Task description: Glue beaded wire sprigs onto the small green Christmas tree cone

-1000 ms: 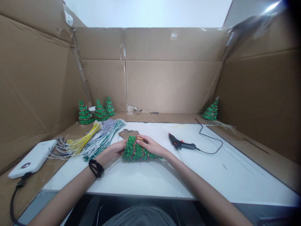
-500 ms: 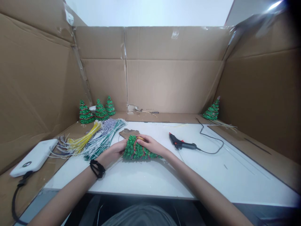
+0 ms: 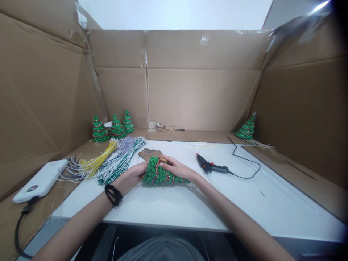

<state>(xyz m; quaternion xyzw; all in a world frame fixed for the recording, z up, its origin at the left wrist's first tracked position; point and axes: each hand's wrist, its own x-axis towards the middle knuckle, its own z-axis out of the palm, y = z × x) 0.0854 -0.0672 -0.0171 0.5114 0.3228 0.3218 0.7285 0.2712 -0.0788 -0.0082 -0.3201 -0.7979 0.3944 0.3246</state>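
Enclosed on three sides by tall brown cardboard walls (image 3: 203, 98). Working inside over a white surface (image 3: 272, 195), laid at left with loose bundles of white-tipped yellow wires (image 3: 100, 157) and green wires (image 3: 122, 161). Flanked farther left by a flat white device (image 3: 40, 181), lying on cardboard with a black cable (image 3: 18, 232) plugged in. Holding a tilted green tree (image 3: 157, 172) with red garland over the surface's middle — cupped at its left in the left hand (image 3: 139, 171), fingers mostly hidden. Bordered at right by a black glue gun (image 3: 212, 166), lying with its cord trailing behind. Backed by three upright trees (image 3: 100, 129) at far left and one lone tree (image 3: 246, 127) at far right. Seen just in front of a ragged brown piece (image 3: 149, 154). Wearing a black band (image 3: 113, 195) on the left wrist. Pinching a tan handle (image 3: 163, 160) between thumb and forefinger of the right hand (image 3: 176, 168), curled over the held tree — cannot tell whether pressed into it.
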